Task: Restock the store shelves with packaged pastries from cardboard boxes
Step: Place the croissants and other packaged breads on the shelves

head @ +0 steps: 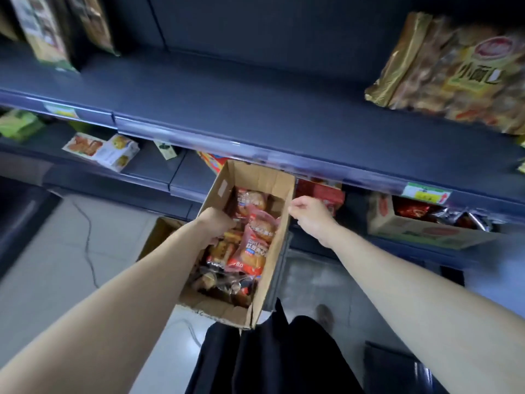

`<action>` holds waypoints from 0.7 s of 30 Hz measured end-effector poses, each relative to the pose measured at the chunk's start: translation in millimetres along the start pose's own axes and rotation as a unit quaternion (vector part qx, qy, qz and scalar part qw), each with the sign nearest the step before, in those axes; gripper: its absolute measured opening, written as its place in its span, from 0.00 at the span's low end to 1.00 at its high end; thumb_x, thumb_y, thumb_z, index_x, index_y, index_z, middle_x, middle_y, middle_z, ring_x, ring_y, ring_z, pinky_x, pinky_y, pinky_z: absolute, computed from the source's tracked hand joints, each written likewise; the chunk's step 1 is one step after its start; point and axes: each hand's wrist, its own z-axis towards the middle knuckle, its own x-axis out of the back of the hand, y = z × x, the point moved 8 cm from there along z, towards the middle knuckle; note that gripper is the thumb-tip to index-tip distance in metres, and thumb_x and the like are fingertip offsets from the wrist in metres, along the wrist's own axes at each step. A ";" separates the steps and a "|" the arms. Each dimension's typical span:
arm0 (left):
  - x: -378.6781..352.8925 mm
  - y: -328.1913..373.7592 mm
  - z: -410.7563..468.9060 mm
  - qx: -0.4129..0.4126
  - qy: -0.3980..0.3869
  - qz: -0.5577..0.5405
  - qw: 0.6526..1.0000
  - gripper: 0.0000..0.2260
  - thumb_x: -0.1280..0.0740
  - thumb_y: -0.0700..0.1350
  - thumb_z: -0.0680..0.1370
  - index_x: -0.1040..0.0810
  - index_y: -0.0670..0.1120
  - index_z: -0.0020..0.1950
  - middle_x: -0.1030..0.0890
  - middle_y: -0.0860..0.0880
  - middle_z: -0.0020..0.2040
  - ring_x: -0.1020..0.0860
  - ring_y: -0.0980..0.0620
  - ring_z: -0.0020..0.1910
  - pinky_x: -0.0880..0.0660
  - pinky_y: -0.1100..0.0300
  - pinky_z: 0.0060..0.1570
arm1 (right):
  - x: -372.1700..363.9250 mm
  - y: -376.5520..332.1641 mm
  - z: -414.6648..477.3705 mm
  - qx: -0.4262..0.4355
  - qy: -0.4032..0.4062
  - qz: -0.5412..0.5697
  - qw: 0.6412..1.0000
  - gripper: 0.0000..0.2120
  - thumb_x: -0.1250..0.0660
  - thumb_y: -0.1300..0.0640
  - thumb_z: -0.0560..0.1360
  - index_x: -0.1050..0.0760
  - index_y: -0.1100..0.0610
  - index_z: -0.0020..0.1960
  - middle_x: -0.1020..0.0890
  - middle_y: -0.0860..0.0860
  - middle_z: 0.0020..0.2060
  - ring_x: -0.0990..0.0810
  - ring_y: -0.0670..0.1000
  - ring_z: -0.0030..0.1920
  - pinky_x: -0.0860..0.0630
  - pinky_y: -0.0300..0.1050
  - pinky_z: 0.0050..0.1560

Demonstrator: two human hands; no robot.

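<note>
An open cardboard box [257, 177] hangs in front of the dark shelves, held up off the floor. Inside lie several red-wrapped packaged pastries [255, 240] and some darker packets at the near end. My left hand [216, 226] reaches over the box's left wall, its fingers curled down among the packets. My right hand [308, 213] grips the top edge of the box's right wall. The dark blue shelf [227, 89] just above the box is bare in its middle stretch.
A big gold snack bag [454, 72] sits on the shelf at right, tall bags [48, 32] at upper left. The lower shelf holds small boxes [105, 150] and a carton of red packets [420, 220]. Another cardboard box [162, 231] stands on the tiled floor.
</note>
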 end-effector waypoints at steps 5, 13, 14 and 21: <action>-1.5 -59.6 15.0 0.036 -0.013 0.000 0.999 0.04 0.37 0.41 0.76 0.23 0.42 0.46 0.26 0.44 0.41 0.28 0.48 0.39 0.30 0.58 0.39 | -68.0 6.3 9.3 -0.043 -0.046 -0.023 0.998 0.10 0.36 0.58 0.76 0.22 0.59 0.55 0.20 0.54 0.51 0.25 0.50 0.48 0.33 0.39 0.46; -42.3 -64.6 62.2 -0.037 -0.030 -0.017 0.999 0.11 0.35 0.41 0.77 0.22 0.38 0.58 0.19 0.41 0.54 0.21 0.44 0.54 0.27 0.57 0.51 | -88.8 15.6 63.7 -0.064 -0.015 -0.081 0.995 0.16 0.37 0.57 0.78 0.27 0.59 0.64 0.23 0.56 0.60 0.26 0.53 0.54 0.30 0.43 0.54; -49.0 -63.1 71.7 -0.046 -0.036 -0.031 0.998 0.12 0.34 0.41 0.77 0.23 0.39 0.59 0.20 0.42 0.53 0.21 0.45 0.53 0.27 0.58 0.51 | -89.2 15.1 74.4 -0.060 -0.016 -0.107 0.992 0.17 0.38 0.57 0.78 0.29 0.59 0.66 0.25 0.56 0.62 0.26 0.54 0.58 0.30 0.43 0.57; -87.3 -82.2 119.7 0.013 -0.069 0.056 0.996 0.15 0.27 0.46 0.72 0.23 0.40 0.54 0.19 0.45 0.53 0.20 0.47 0.50 0.24 0.60 0.48 | -127.8 47.4 137.6 -0.054 -0.091 -0.313 0.944 0.17 0.40 0.60 0.78 0.32 0.63 0.66 0.26 0.60 0.63 0.26 0.59 0.61 0.28 0.49 0.62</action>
